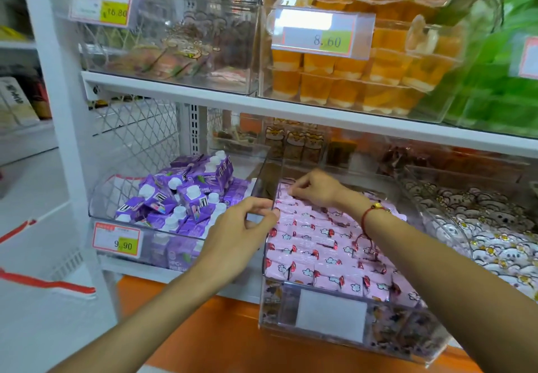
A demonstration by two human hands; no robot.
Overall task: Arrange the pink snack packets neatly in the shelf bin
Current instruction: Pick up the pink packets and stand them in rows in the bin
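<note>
The clear bin (329, 311) lies under both hands, filled with rows of pink packets (329, 241). The left hand (241, 232) grips the bin's left wall; the right hand (316, 187), farther back, pinches one packet (283, 190) at the back-left corner.

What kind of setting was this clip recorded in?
Most likely a retail snack shop. White shelving carries clear bins with price tags, one bin holding pink snack packets, another purple drink cartons, and orange jelly cups stacked above.
</note>
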